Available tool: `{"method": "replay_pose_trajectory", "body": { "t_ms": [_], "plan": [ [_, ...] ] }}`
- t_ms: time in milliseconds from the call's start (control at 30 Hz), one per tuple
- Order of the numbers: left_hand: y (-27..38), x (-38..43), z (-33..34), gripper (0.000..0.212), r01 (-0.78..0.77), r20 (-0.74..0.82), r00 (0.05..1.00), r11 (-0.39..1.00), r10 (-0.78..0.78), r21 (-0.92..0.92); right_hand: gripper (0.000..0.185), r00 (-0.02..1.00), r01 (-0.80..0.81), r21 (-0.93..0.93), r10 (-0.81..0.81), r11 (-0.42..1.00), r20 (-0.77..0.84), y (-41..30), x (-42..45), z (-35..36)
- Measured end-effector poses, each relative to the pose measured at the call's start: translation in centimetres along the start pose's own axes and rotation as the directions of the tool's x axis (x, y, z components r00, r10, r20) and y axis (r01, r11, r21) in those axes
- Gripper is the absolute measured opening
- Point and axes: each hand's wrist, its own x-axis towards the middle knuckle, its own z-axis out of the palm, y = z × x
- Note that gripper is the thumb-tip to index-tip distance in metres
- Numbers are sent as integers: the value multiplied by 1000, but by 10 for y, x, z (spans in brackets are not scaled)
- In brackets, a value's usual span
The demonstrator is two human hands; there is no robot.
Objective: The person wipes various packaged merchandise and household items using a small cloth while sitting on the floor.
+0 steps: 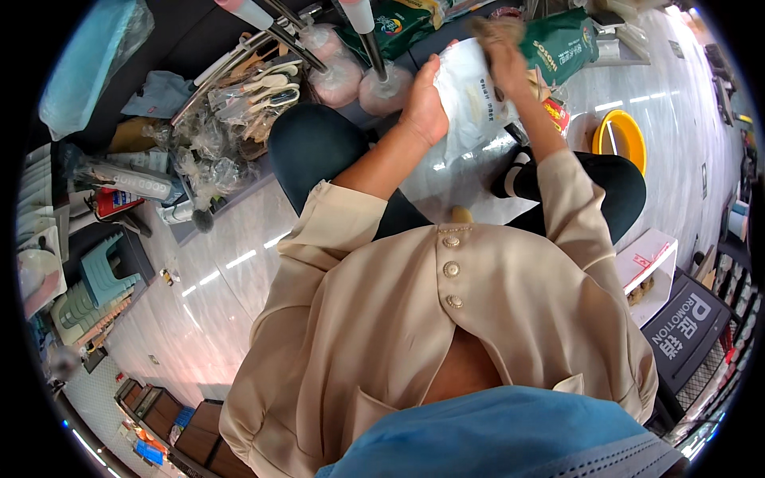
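In front of my knees, my left hand (425,103) grips the near left side of a white plastic-wrapped package (472,98) that bears printed writing. The thumb lies along its edge. Up at the package's right side is my right hand (508,66), blurred by motion. A brownish blur (493,30) shows at its fingertips, and I cannot tell whether it is an object or the fingers themselves. Just beyond the right hand lies a green printed bag (559,48). A red packet (557,115) sits under my right forearm.
Pink-based plungers or brushes (385,89) stand beyond my left knee. Wrapped brushes (272,89) and crumpled plastic (221,167) fill a low shelf at left. Stacked stools (107,269) are farther left. A yellow basin (621,140) and a white box (648,269) stand at right.
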Motion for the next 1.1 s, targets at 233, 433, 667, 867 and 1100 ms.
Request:
{"method": "replay_pose_trajectory", "body": {
  "t_ms": [233,433,667,867,1100],
  "plan": [
    [12,3,-7,46,6,-19,1000,999,-7,-51,39,973,228,-526,-177,819,148,-9,-14,-7],
    [10,17,0,49,16,-13,1000,999,-16,-33,40,940,-339,-468,317,816,-130,176,7,-50],
    [19,23,-14,49,-44,-158,986,999,46,15,45,992,-101,351,66,931,109,-60,-48,27],
    [17,23,-5,51,12,-32,999,1000,-13,-19,48,998,-1,-60,-3,998,-58,-32,-71,1],
    [11,28,-6,52,21,-11,1000,1000,-21,15,43,897,-178,-140,102,974,-430,20,-59,-22]
  ]
}}
